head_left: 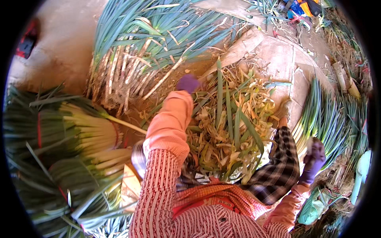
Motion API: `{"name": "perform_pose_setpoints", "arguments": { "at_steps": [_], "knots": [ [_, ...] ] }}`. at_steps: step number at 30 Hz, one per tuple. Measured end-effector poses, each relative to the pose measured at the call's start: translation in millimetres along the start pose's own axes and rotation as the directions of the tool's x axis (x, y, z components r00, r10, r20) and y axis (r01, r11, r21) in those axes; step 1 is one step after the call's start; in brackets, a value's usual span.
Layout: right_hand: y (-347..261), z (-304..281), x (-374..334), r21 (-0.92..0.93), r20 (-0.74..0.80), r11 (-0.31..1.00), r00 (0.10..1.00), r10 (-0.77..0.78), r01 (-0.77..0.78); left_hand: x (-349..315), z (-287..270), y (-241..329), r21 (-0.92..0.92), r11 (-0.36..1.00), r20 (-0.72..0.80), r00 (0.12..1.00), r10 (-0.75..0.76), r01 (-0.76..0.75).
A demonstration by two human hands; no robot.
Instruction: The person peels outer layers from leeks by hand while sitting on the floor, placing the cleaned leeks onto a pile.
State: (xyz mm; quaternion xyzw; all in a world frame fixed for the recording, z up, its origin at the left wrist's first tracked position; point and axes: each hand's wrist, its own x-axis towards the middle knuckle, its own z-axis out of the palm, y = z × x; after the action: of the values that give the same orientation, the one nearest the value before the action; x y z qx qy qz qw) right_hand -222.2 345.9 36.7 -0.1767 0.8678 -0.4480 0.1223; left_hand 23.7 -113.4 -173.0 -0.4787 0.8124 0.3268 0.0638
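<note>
The head view has, at its far left, stacked bundles of long green onions with dark green leaves and pale stems, bound with thin red ties. Above them, near the rim, a small red-and-black object lies on the bare floor. One pale stalk slants from the bundles toward the person's lap.

Further right, at the top, spreads a thick heap of loose, soil-stained green onions, blue-green leaves pointing away and brownish stems toward the person. Just beside its lower right edge is the left hand, in a purple glove, at the end of an outstretched arm in a pink sleeve. Its fingers are hidden from above, so I cannot tell how far they are closed or whether they hold anything.

In the middle, in front of the lap, lies a mound of yellowish peelings and cut green leaves, with a pale brown sheet beyond it. Right of the mound comes a leg in dark plaid trousers.

Next is a row of clean green onions with white stems. The right hand, also purple-gloved, is at their near end, fingers bent; I cannot tell whether it grips anything. Below it sits a crumpled green plastic bag.
</note>
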Motion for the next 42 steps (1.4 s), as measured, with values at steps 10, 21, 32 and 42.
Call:
{"name": "perform_pose_setpoints", "arguments": {
  "at_steps": [10,21,32,42],
  "knots": [
    [67.9,172.3,-63.3,-0.661,0.141,0.700,0.871,0.470,-0.270,90.3,-1.3,-166.8,0.054,0.934,-0.300,0.898,-0.323,0.354],
    [136.6,260.7,-43.7,0.473,0.328,0.416,0.593,0.735,-0.777,106.4,20.9,-165.4,0.231,0.898,-0.249,0.915,-0.317,0.374],
    [130.9,228.8,-42.1,0.143,0.357,0.713,0.707,0.610,-0.687,111.1,-62.5,-105.8,-0.536,0.727,-0.158,0.897,0.412,-0.429],
    [141.9,243.4,-62.7,0.090,0.348,0.797,0.768,0.537,-0.598,168.2,90.7,45.3,-0.922,-0.230,0.298,0.950,0.092,0.312]
  ]
}}
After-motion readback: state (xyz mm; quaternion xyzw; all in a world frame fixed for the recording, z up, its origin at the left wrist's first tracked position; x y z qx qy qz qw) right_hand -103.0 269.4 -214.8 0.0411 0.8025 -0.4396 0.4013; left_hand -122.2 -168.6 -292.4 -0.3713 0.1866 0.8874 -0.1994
